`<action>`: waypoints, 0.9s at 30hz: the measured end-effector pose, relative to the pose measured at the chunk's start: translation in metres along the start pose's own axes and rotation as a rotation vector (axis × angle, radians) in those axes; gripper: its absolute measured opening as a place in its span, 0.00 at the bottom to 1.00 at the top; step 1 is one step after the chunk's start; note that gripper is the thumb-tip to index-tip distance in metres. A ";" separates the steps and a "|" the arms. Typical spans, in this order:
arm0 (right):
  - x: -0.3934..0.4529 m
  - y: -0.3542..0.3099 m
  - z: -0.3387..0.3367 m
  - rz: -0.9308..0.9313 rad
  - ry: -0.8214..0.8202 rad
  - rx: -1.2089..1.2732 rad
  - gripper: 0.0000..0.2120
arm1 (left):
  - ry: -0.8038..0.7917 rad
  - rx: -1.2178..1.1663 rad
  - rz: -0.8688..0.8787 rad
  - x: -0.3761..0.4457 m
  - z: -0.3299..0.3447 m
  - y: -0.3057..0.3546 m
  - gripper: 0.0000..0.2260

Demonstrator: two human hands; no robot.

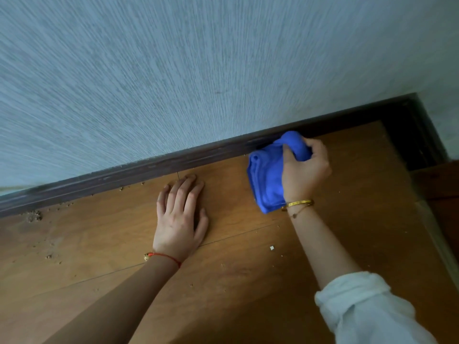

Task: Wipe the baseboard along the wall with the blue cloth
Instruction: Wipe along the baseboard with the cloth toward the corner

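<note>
The right hand (304, 170) grips the bunched bright blue cloth (267, 175), pressing its top against the dark brown wooden baseboard (149, 167) near the corner. The left hand (180, 214) lies flat, fingers straight, on the brown wood-plank floor (248, 281), just short of the baseboard's lower edge. Crumbs (33, 216) dot that edge leftward.

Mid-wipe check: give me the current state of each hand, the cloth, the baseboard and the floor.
Right hand: grips the cloth, pressing it to the baseboard.
Left hand: flat on the floor, fingers straight, holding nothing.
Cloth: blue, bunched, its top against the baseboard, the rest hanging toward the wrist.
Baseboard: dark, dusty-looking to the left of the cloth.
Floor: wooden, crumbs scattered, thickest at far left by the baseboard.
</note>
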State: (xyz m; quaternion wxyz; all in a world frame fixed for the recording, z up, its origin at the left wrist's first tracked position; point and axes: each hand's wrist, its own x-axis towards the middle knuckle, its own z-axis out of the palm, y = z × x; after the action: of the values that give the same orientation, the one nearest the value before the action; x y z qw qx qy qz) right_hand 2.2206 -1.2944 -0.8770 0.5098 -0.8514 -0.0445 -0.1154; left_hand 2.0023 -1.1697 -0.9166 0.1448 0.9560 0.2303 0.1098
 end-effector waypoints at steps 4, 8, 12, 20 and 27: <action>-0.016 -0.007 0.011 -0.050 -0.005 -0.029 0.08 | 0.003 0.004 0.003 0.001 0.001 0.000 0.23; -0.045 -0.020 0.020 -0.111 -0.164 0.019 0.09 | 0.011 0.020 0.005 0.001 0.001 0.001 0.23; 0.001 -0.002 0.000 -0.009 0.045 -0.014 0.09 | -0.005 0.019 0.023 0.013 -0.003 0.012 0.23; 0.012 0.005 -0.003 -0.048 0.051 -0.044 0.09 | -0.067 0.003 0.123 0.047 0.023 0.055 0.24; 0.063 0.030 -0.032 -0.031 0.079 -0.040 0.09 | -0.061 -0.002 0.095 0.050 0.031 0.069 0.23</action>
State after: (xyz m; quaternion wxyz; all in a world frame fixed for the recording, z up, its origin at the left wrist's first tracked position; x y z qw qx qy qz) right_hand 2.2828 -1.3395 -0.8724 0.4920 -0.8555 -0.0351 -0.1576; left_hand 2.0829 -1.2118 -0.9158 0.1472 0.9687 0.1799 0.0875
